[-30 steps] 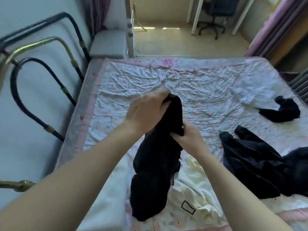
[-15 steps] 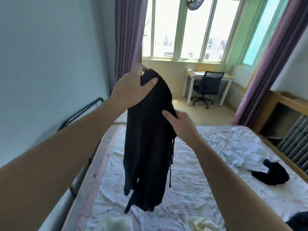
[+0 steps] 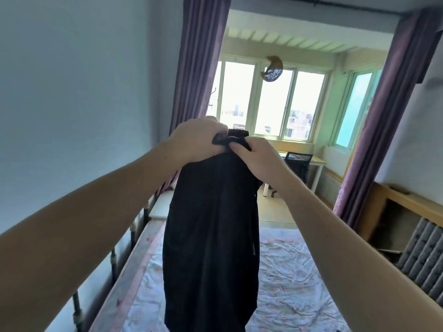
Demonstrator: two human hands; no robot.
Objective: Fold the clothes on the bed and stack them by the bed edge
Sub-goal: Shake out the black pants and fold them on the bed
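My two bare forearms reach up from the bottom corners and meet at the middle. My left hand (image 3: 196,137) has its fingers curled over the top edge of a black garment (image 3: 211,236), pinching a bunched fold. My right hand (image 3: 254,156) grips that same top edge just beside it, thumb pressed on the cloth. The two hands are nearly touching.

The garment hangs straight down from them in a long dark column, off the bed (image 3: 287,283), its lower end dropping below the bottom of the view. A thin cord hangs along its right side.

Under it lies the bed's pale, crumpled floral sheet, with a metal bed frame (image 3: 112,257) against the left wall. Further off stand purple curtains (image 3: 199,68), a desk with a dark chair (image 3: 297,164), and bright windows (image 3: 275,101).

To do this step well, I judge that I should slide my hands apart along the top edge until the cloth hangs flat, find its seams, then lower it onto the sheet to fold.

Half a second ago my right hand held the cloth lower down its side; now it has climbed to the top edge beside the left. The view has tilted up, and the other dark clothes on the bed are out of sight.
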